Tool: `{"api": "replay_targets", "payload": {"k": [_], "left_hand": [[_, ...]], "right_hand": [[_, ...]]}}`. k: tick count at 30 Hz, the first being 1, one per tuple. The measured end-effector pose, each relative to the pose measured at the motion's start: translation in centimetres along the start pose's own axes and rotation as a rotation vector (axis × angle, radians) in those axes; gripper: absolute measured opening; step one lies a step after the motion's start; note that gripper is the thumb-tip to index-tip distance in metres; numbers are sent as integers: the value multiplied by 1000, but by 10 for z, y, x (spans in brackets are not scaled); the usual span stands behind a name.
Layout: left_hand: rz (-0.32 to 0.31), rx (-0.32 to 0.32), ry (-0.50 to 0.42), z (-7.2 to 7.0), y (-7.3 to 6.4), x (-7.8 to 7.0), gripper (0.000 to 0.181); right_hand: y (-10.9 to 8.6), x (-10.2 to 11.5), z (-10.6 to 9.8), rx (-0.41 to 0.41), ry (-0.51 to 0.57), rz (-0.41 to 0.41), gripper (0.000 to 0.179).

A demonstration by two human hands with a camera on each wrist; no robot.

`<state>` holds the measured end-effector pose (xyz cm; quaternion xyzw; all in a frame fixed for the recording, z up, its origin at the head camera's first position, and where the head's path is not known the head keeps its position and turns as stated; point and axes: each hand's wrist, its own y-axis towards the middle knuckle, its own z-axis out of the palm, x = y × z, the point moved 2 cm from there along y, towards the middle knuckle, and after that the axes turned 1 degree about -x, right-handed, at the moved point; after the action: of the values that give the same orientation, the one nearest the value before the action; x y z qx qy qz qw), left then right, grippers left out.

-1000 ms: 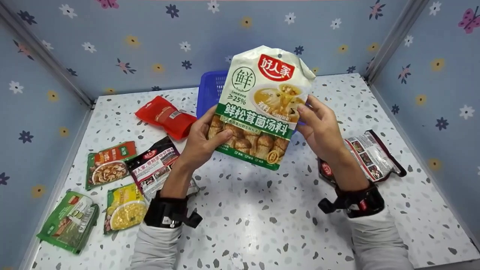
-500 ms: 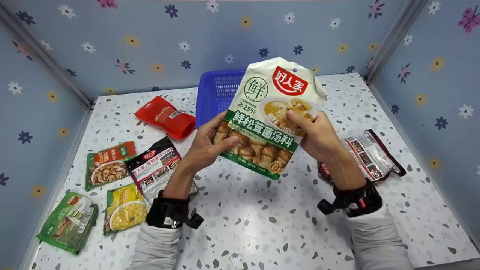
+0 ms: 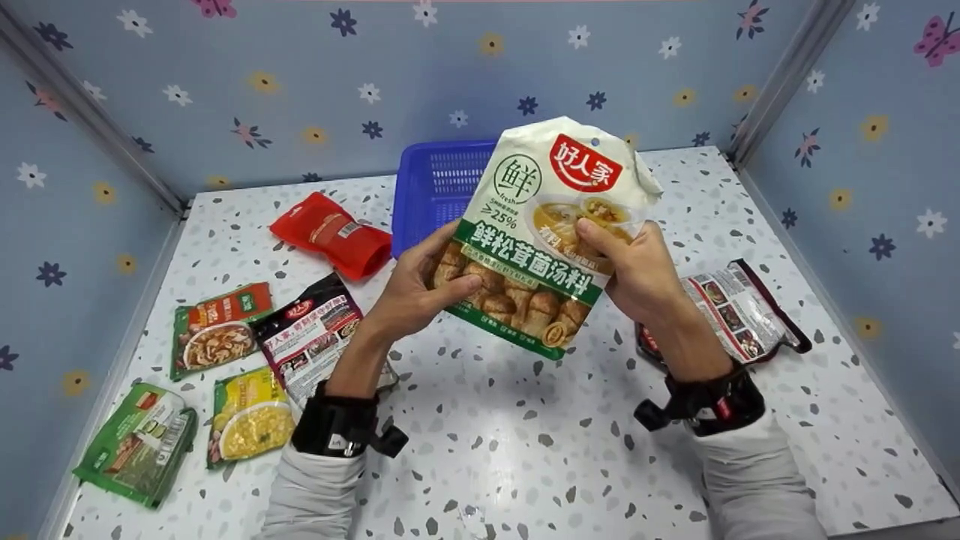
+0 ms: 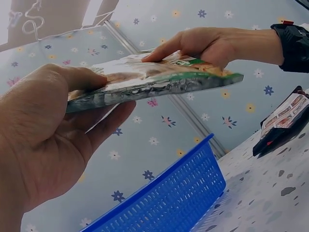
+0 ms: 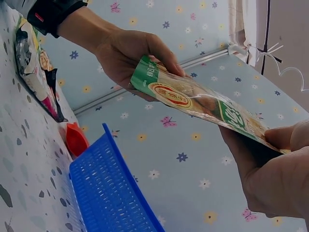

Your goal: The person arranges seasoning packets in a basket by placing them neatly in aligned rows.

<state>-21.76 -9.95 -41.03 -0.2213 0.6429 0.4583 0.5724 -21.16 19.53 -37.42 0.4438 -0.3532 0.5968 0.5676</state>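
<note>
The mushroom pouch (image 3: 536, 244) reads "好人家", "fresh", "≥25%" and "鲜松茸菌汤料".

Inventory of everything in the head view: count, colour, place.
table: 1, speckled white, below
walls: 3, blue floral, back and sides
corner strips: 2, grey, where walls meet
basket: 1, blue, table back, partly hidden
mushroom packet: 1, white/green, held up, centre
red pouch: 1, red, left of basket
left dark packet: 1, black/white, left, partly hidden
yellow packet: 1, yellow/green, near left
red-topped packet: 1, red/green, beyond yellow packet
green packet: 1, green, leftmost
right dark packet: 1, black/white, right, partly hidden
wrist straps: 2, black, one per wrist
sleeves: 2, light grey, below straps
left hand: 1, bare, gripping mushroom packet's left
right hand: 1, bare, gripping its right
</note>
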Motion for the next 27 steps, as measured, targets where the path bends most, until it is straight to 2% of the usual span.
{"api": "replay_targets", "payload": {"k": [3,6,9,12,15,18,22,27], "left_hand": [[48,-64,51,-5,1,-2,77],[118,-161,152,-13,2,-2,68],[175,-269,386,-24,3,4,59],[192,-322,700,-33,4,13,51],[185,-293,976,-37,5,25,48],[146,-209,1157,-38,7,38,50],[65,-118,1321,-38,9,55,54],[-18,-68,1449,-38,9,69,56]], "right_hand": [[0,5,-3,-38,0,-36,29],[0,11,-7,-99,4,-93,27],[1,17,-11,-175,3,-158,23],[1,23,-14,-238,23,-238,22],[0,27,-16,-279,50,-319,24],[-1,31,-18,-311,70,-374,26],[-1,35,-19,-343,84,-412,26],[0,36,-19,-350,72,-440,27]]}}
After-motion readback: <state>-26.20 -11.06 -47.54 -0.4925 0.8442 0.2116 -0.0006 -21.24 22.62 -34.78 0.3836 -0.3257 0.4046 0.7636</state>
